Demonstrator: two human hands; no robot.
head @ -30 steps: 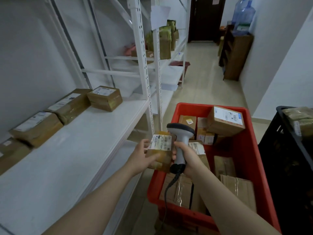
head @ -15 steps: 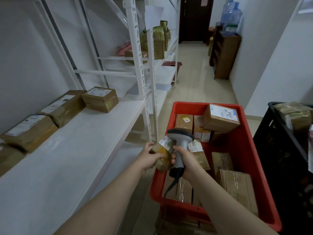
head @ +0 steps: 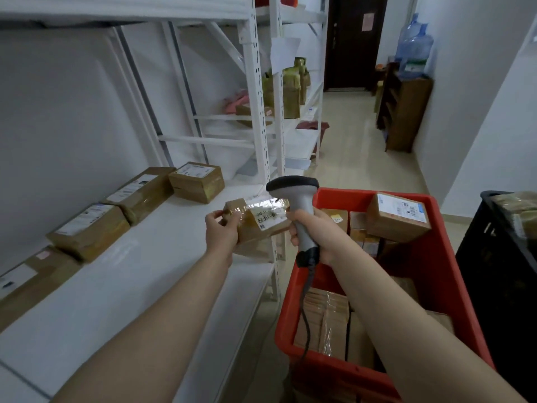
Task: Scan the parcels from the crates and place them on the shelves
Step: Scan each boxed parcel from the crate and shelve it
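Far ahead you are facing a dark door (head: pixel 353 45), with a pinkish notice (head: pixel 368 22) hanging on it. On your right, two blue water bottles (head: pixel 415 49) are sitting atop a brown wooden cabinet (head: pixel 409 112), which is standing against the white wall (head: pixel 470 97) on the beige floor (head: pixel 348 170).

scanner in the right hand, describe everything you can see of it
The scanner is handheld and looks plastic: a wide dark head, a light grey handle, a dark base with a black cable hanging down over the red crate. It stands roughly upright, the right hand gripping its handle, its head close by the taped parcel.
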